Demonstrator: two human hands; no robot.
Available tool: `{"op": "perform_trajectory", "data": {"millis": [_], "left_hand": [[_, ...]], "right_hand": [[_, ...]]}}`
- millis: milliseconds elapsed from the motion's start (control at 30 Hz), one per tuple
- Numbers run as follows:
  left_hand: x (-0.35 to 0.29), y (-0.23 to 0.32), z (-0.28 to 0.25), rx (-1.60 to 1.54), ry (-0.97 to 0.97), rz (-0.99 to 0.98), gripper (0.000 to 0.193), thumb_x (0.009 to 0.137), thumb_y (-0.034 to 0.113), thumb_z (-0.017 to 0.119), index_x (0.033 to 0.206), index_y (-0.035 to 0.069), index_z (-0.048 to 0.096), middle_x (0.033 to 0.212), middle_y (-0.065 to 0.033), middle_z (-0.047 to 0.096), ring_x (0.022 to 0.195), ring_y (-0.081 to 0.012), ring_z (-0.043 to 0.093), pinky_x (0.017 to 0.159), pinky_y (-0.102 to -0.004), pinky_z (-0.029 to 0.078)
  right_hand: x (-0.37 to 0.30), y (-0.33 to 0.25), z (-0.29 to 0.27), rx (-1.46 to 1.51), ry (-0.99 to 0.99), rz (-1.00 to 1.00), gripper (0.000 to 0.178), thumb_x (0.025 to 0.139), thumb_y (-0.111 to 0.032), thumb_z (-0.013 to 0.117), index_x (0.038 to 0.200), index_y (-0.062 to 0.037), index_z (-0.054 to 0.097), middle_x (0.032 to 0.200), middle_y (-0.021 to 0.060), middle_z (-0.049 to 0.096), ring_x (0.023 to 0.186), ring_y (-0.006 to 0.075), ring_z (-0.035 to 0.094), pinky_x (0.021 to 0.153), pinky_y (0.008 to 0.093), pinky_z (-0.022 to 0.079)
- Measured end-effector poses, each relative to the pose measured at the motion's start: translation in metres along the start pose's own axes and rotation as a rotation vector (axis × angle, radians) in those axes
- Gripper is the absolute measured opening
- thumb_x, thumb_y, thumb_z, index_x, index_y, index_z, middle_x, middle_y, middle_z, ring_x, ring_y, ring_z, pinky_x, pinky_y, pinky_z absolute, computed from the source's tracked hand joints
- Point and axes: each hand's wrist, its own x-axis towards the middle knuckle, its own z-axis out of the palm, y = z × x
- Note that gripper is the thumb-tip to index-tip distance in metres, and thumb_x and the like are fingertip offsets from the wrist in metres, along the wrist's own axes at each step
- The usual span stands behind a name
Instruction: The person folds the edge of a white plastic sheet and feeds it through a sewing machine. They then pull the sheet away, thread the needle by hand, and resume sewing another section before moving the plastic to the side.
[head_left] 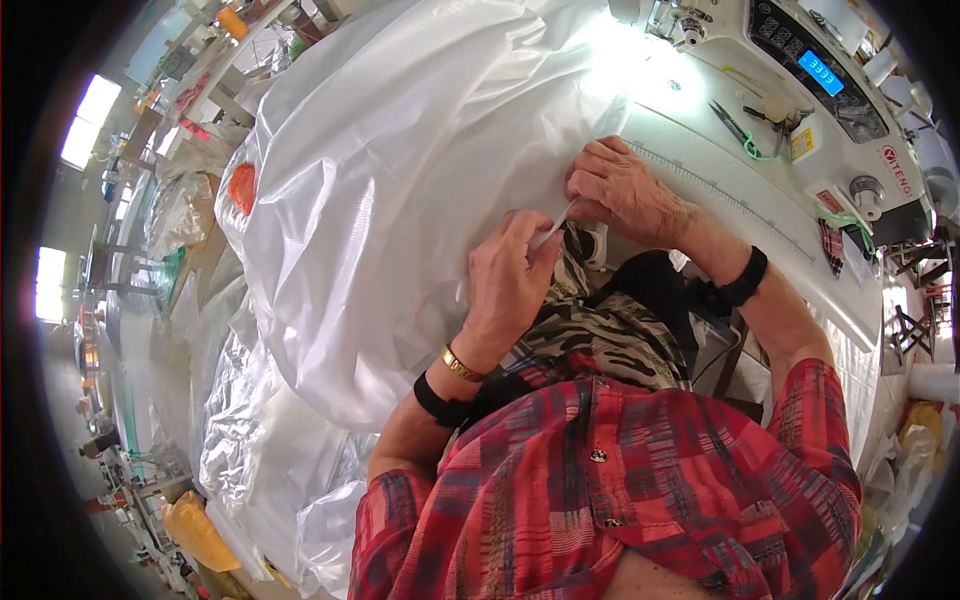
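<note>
A large sheet of shiny white woven fabric [370, 190] spreads over the table from the sewing machine down to my lap. Its near edge runs between my two hands as a narrow folded strip. With thumb and fingers, my left hand [508, 275] pinches this edge. My right hand [622, 190], a little farther off and to the right, is closed on the same edge beside the table's ruler markings. The sewing machine [830, 80] stands at the upper right, its lamp shining on the fabric; the needle area is lost in glare.
Thread snips [730, 122] and a green cord [757, 150] lie on the machine table [700, 190], right of my right hand. An orange patch [242, 188] shows at the fabric's left edge. Crumpled clear plastic [235, 430] is heaped at lower left, near a yellow bag [198, 530].
</note>
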Motion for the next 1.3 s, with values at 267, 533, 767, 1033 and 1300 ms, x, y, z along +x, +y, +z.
{"op": "perform_trajectory", "data": {"millis": [267,533,767,1033,1300], "left_hand": [[0.008,0.0,-0.009,0.082,0.074,0.125,0.004,0.085,0.003,0.064,0.088,0.001,0.062,0.071,-0.0097,0.052,0.059,-0.0198,0.052,0.055,-0.0305,0.041],[0.008,-0.002,-0.016,-0.014,0.091,0.044,0.01,0.085,0.002,0.062,0.095,0.001,0.065,0.069,-0.0095,0.05,0.056,-0.0203,0.046,0.054,-0.0292,0.038],[0.011,-0.007,-0.019,-0.065,0.063,0.039,0.015,0.088,0.002,0.059,0.101,0.0,0.063,0.073,-0.0107,0.056,0.058,-0.0204,0.049,0.056,-0.0283,0.04],[0.022,-0.009,-0.038,-0.063,-0.173,0.016,0.019,0.084,0.004,0.064,0.102,0.002,0.062,0.077,-0.0106,0.057,0.061,-0.0192,0.051,0.058,-0.029,0.042],[0.022,-0.019,-0.022,-0.013,-0.202,0.131,0.024,0.074,0.0,0.063,0.097,0.004,0.062,0.085,-0.0119,0.062,0.063,-0.0256,0.059,0.058,-0.0315,0.046]], "right_hand": [[0.009,0.023,-0.013,-0.06,-0.053,0.062,0.022,0.083,-0.026,0.065,0.081,-0.008,0.051,0.082,0.0054,0.052,0.083,0.025,0.054,0.078,0.0365,0.041],[0.014,0.045,-0.024,-0.069,-0.109,0.116,0.022,0.083,-0.026,0.065,0.082,-0.0075,0.053,0.079,0.005,0.055,0.084,0.0242,0.055,0.081,0.0362,0.04],[0.014,0.073,-0.034,-0.13,-0.119,0.123,0.021,0.085,-0.027,0.064,0.083,-0.0087,0.054,0.081,0.0031,0.057,0.084,0.0227,0.056,0.087,0.0376,0.038],[0.007,0.109,-0.046,-0.237,-0.178,0.188,0.022,0.086,-0.031,0.062,0.083,-0.0101,0.054,0.079,0.0019,0.056,0.084,0.0207,0.055,0.086,0.0365,0.037],[0.011,0.127,-0.047,-0.436,-0.218,0.331,0.022,0.089,-0.031,0.059,0.093,-0.01,0.053,0.091,0.0024,0.055,0.095,0.0204,0.055,0.096,0.0419,0.039]]}}
